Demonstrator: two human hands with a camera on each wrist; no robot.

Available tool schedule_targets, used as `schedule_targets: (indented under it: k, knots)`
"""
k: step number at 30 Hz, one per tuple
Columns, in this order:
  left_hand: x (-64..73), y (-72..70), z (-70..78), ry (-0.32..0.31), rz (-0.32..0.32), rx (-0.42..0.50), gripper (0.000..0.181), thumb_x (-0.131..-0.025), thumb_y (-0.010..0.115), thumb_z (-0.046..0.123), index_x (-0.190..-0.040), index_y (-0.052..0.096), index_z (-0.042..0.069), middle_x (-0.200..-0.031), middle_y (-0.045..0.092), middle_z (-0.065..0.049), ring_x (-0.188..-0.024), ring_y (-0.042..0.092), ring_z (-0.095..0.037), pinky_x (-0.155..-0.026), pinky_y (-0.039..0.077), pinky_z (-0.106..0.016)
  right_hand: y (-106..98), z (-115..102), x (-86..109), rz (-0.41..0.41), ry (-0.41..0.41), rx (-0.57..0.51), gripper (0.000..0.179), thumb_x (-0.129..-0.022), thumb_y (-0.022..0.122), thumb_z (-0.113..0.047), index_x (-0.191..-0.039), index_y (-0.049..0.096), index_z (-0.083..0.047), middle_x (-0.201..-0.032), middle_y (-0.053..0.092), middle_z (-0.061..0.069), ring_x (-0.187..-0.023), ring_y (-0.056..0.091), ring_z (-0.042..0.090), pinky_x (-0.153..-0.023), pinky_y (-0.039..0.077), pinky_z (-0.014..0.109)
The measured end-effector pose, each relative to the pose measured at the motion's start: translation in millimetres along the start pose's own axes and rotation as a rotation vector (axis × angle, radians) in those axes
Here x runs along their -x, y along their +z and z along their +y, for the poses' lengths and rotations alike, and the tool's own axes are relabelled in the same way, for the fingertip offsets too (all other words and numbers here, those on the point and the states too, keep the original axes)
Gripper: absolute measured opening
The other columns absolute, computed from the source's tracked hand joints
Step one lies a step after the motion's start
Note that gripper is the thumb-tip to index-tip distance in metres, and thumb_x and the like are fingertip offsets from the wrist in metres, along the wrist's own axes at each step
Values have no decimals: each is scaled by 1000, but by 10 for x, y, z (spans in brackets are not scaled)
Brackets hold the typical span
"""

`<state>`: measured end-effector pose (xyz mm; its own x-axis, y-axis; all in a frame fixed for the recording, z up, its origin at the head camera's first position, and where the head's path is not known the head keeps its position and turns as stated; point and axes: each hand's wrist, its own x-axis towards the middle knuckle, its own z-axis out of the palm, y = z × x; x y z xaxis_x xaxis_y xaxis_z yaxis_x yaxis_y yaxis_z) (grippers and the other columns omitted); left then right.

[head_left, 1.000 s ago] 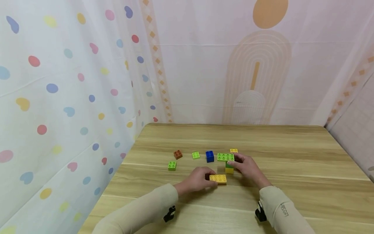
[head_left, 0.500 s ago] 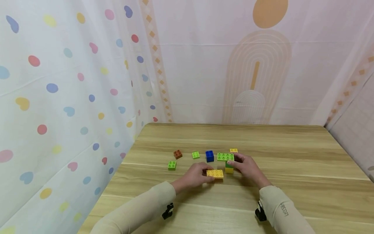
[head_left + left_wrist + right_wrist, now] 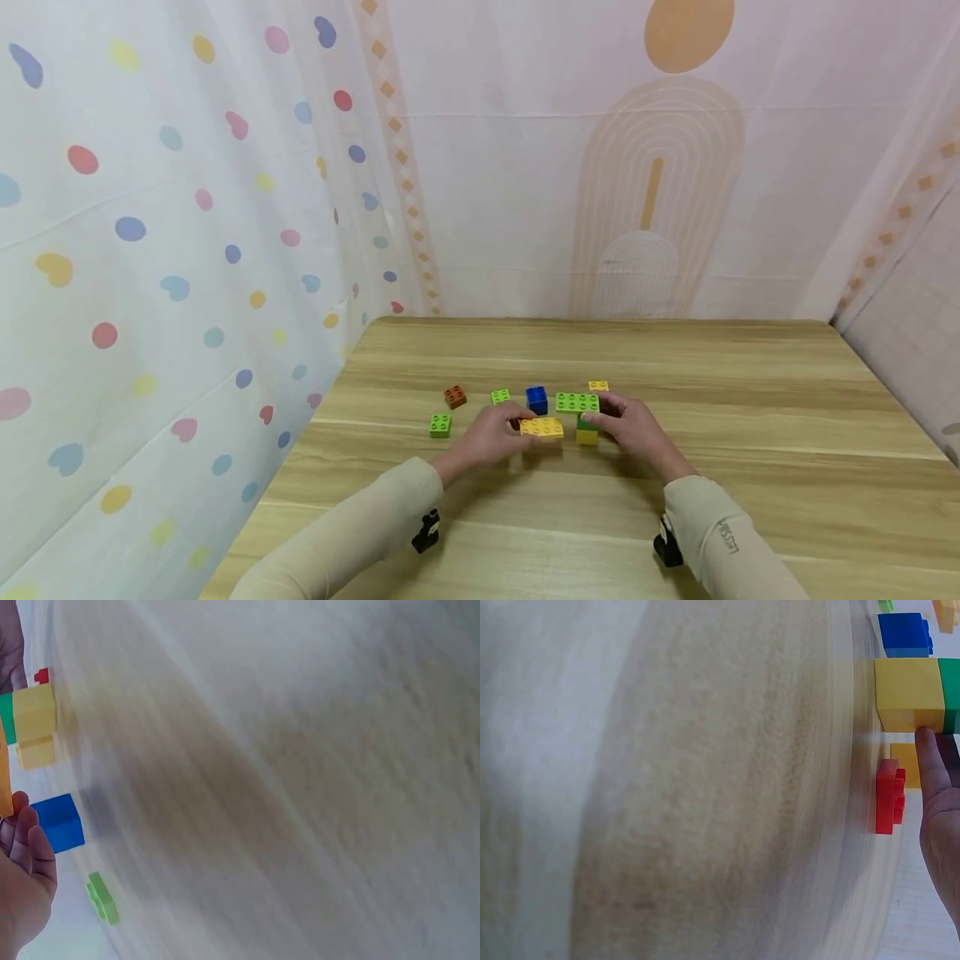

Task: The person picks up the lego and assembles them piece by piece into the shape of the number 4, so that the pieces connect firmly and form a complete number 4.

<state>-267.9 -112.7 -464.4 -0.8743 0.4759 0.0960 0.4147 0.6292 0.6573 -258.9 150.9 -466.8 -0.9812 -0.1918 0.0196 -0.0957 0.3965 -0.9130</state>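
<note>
My left hand [image 3: 487, 437] pinches a yellow eight-stud toy brick [image 3: 542, 427] by its left end, above the table. In the left wrist view that yellow brick [image 3: 4, 776] shows only as a sliver at the edge. My right hand [image 3: 633, 429] grips a small stack from the right side. This stack has a yellow block [image 3: 587, 437] at the bottom, a green brick [image 3: 582, 422] over it, and a long light green brick [image 3: 577, 403] on top, jutting left. In the right wrist view a finger [image 3: 930, 761] touches the yellow block [image 3: 907, 694].
On the wooden table [image 3: 675, 350] a blue block [image 3: 537, 401], a flat light green brick [image 3: 500, 396], a brown brick [image 3: 455, 397] and a green brick [image 3: 440, 426] lie to the left. Behind the stack is another yellow brick [image 3: 598, 386]. A red brick [image 3: 886, 796] sits beside it.
My left hand has moved left and away from me with the yellow brick, from in front of the stack to its left. My right hand stays on the stack.
</note>
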Motion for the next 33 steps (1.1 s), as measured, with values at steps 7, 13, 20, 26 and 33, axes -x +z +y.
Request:
schedule_targets:
  k: [7,13,20,26,33]
  knots:
    - [-7,-128,-22,-17,24,-4,41,-88,76,30,-122,69,8,-109,67,1,-95,59,-14,-80,49,-32,-1,7,-6,-12,20,-46,51,-95,70,-25,-136,57,1,-114,65,13,-93,57,19,-77,50,31]
    - [-39,-241,-21,-27,47,50,40,-89,75,30,-123,70,10,-98,63,2,-84,55,-17,-65,45,-28,-2,10,-8,-10,22,-43,50,-95,70,-24,-137,57,0,-114,65,13,-94,57,18,-76,50,29]
    - [-75,-326,10,-57,50,111,40,-90,75,34,-125,69,15,-110,66,2,-92,60,-21,-73,50,-31,2,15,2,-20,0,-74,50,-95,70,-23,-136,57,2,-115,65,14,-94,58,18,-78,52,34]
    - [-135,-359,19,-53,53,123,38,-90,74,34,-124,70,16,-99,64,3,-77,57,-18,-62,48,-30,0,25,-8,-17,-2,-67,49,-95,70,-24,-135,57,1,-115,66,13,-94,58,17,-78,51,32]
    - [-225,-354,67,-26,37,112,36,-90,74,37,-120,71,16,-98,65,5,-78,57,-15,-64,49,-30,-2,45,-15,-22,8,-52,51,-94,70,-27,-136,57,0,-115,66,12,-96,58,19,-80,51,33]
